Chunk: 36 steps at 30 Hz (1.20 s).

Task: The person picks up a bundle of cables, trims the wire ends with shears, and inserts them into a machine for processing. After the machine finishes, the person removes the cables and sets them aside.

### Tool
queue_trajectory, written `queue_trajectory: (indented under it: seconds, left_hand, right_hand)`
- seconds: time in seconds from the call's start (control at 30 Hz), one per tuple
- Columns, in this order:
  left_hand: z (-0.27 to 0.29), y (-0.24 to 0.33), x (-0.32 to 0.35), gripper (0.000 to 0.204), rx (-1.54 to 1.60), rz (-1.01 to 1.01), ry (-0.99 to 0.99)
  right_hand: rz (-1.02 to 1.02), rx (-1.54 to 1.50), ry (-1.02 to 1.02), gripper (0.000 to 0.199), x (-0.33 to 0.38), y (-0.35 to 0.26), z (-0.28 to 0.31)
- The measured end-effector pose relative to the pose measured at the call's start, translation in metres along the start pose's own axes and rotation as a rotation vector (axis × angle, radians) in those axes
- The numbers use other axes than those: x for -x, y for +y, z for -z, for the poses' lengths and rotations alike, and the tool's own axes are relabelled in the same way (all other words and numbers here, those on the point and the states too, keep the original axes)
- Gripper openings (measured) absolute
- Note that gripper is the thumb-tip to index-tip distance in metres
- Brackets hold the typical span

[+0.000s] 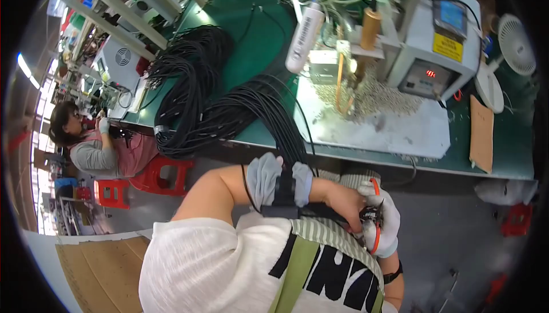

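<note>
My right hand, in a white glove, is closed around small hand pliers with orange-red handles and a dark head. The tool is close to my body, over the striped apron. Bare and curled, my left hand meets the pliers' head from the left. Its fingers are closed, with something dark at them that I cannot make out. A thick bundle of black cables lies on the green table and hangs over its front edge, passing behind my left forearm.
A bench machine with a brass-coloured cylinder stands on a white board strewn with small bits. Beside it are a grey control box, a white fan and a cardboard piece. A co-worker sits left, near red stools.
</note>
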<state>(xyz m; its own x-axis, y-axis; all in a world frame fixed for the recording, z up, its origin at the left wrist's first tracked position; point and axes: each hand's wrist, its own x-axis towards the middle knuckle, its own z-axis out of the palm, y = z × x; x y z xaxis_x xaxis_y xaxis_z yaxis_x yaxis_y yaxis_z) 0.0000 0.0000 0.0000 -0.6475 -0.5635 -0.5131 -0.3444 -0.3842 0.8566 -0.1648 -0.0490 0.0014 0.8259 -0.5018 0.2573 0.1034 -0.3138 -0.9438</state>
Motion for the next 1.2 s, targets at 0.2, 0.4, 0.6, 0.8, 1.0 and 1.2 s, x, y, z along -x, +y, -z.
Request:
queue_trajectory:
  seconds: [0.2,0.4,0.6,0.8,1.0,1.2]
  left_hand:
    - [0.01,-0.035,0.045,0.017,0.309,-0.187,0.211]
    - [-0.011,-0.12,0.029,0.022,-0.219,-0.933,0.655]
    - [0.012,-0.051,0.096,0.027,0.486,-0.324,0.45]
    - [0.012,-0.062,0.085,0.032,-0.127,-0.617,0.762]
    - [0.021,-0.034,0.097,0.035,0.574,-0.19,0.549]
    - [0.022,-0.024,0.09,0.039,0.556,-0.126,0.657]
  right_hand:
    - [0.101,-0.023,-0.112,0.035,-0.064,-0.017,0.006]
    - [0.212,0.181,-0.441,0.038,-0.106,-0.011,-0.063]
    - [-0.082,-0.221,-0.037,0.03,-0.108,-0.021,-0.049]
    - [0.231,0.364,-0.332,0.032,-0.109,-0.017,-0.068]
    - [-0.126,-0.545,0.525,0.02,-0.095,-0.03,-0.047]
    - [-0.573,0.037,-0.049,0.023,-0.077,-0.017,-0.009]
